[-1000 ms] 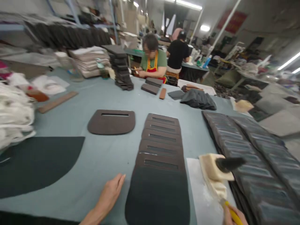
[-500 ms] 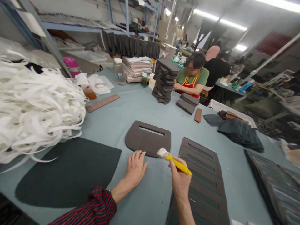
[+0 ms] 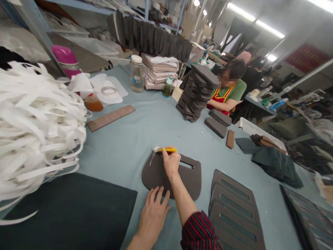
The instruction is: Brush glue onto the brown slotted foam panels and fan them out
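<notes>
My right hand (image 3: 171,162) is closed on a yellow-handled brush (image 3: 169,149), reaching across a dark grey panel (image 3: 158,173) with a slot cut near its far edge. White bristles touch the panel's far left edge, where a thin pale streak shows. My left hand (image 3: 154,211) lies flat with its fingers spread, its fingertips at the panel's near edge. Part of the slot is hidden behind my right hand. To the right lie several overlapping slotted panels (image 3: 234,208) of the same kind.
A heap of white strips (image 3: 39,121) and a large dark sheet (image 3: 73,208) lie left. Beyond are a brown bar (image 3: 111,117), a jar (image 3: 137,74), a tall stack of dark pieces (image 3: 195,93) and a seated co-worker (image 3: 229,92). Dark fabric (image 3: 277,163) sits right.
My right hand has carried the brush from the panel's near right corner to its far left edge. My left hand stays at the near edge. The view has shifted.
</notes>
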`<state>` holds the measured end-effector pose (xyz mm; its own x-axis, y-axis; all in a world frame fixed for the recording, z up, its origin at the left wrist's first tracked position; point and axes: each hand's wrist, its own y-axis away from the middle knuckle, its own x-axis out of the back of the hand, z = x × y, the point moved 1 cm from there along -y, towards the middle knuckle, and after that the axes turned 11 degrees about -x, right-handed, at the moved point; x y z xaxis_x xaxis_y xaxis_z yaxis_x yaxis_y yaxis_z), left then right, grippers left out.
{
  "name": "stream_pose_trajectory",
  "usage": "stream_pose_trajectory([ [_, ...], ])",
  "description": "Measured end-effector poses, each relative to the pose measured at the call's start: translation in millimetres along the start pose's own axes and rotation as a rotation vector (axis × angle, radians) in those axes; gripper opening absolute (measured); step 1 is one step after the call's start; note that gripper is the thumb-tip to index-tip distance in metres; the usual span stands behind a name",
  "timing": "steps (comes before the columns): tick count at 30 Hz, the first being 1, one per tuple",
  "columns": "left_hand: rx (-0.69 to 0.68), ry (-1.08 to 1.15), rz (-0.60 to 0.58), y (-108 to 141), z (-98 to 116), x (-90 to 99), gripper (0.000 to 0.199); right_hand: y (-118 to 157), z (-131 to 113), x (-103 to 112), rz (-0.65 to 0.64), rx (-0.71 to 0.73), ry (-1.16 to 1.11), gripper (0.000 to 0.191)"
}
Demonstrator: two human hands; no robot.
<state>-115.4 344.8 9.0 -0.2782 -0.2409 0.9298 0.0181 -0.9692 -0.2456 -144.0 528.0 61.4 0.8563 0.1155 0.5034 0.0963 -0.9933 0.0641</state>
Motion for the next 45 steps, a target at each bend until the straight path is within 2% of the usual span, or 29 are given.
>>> stream_pose_trajectory([
  [3,-0.005,0.007,-0.017,-1,-3,0.2,0.042,-23,9,-3,0.136,-0.06,0.046,0.037],
  [5,-0.018,0.016,-0.025,-1,-5,0.2,0.042,-29,23,16,0.194,-0.118,0.066,0.038],
  [7,-0.022,0.026,-0.035,1,-6,-0.2,0.041,-30,43,51,0.285,-0.196,0.093,0.039],
  [11,-0.032,0.032,-0.057,2,-5,-0.6,0.043,-25,83,140,0.532,-0.324,0.15,0.037],
  [13,-0.039,0.024,-0.064,2,-4,0.6,0.043,-21,96,172,0.626,-0.356,0.17,0.036],
  [15,-0.049,0.012,-0.072,1,-3,2.5,0.043,-12,106,191,0.648,-0.375,0.169,0.034],
  [17,-0.059,0.004,-0.081,0,-2,4.2,0.042,5,117,200,0.629,-0.383,0.169,0.032],
  [22,-0.062,-0.007,-0.083,-1,2,1.4,0.043,77,140,215,0.635,-0.409,0.252,0.023],
  [24,-0.047,-0.021,-0.08,0,7,-1.6,0.044,96,133,213,0.643,-0.403,0.225,0.021],
  [26,-0.025,-0.034,-0.074,2,12,-3.6,0.046,101,114,196,0.573,-0.348,0.136,0.02],
  [28,-0.001,-0.047,-0.066,3,16,-4.4,0.049,94,85,161,0.376,-0.249,0.006,0.02],
  [31,0.035,-0.053,-0.045,3,19,-4.3,0.048,73,40,92,-0.024,-0.044,-0.13,0.017],
  [32,0.045,-0.049,-0.035,2,20,-4.6,0.045,67,28,69,-0.109,0.027,-0.146,0.016],
  [33,0.052,-0.041,-0.026,2,20,-5.3,0.043,61,19,50,-0.153,0.092,-0.151,0.015],
  [35,0.053,-0.022,-0.005,3,19,-8.4,0.041,55,10,21,-0.151,0.192,-0.128,0.015],
  [38,0.017,0.052,0.071,12,15,-12.0,0.042,66,11,9,-0.149,0.249,-0.017,0.013],
  [41,0.047,0.23,0.237,31,0,-1.2,0.036,93,16,21,-0.213,0.249,0.056,0.011],
  [43,0.177,0.304,0.338,42,-19,16.1,0.027,112,19,29,-0.199,0.263,0.035,0.012],
  [45,0.379,0.304,0.418,42,-44,36.3,0.019,126,23,31,-0.164,0.284,0.0,0.013],
])
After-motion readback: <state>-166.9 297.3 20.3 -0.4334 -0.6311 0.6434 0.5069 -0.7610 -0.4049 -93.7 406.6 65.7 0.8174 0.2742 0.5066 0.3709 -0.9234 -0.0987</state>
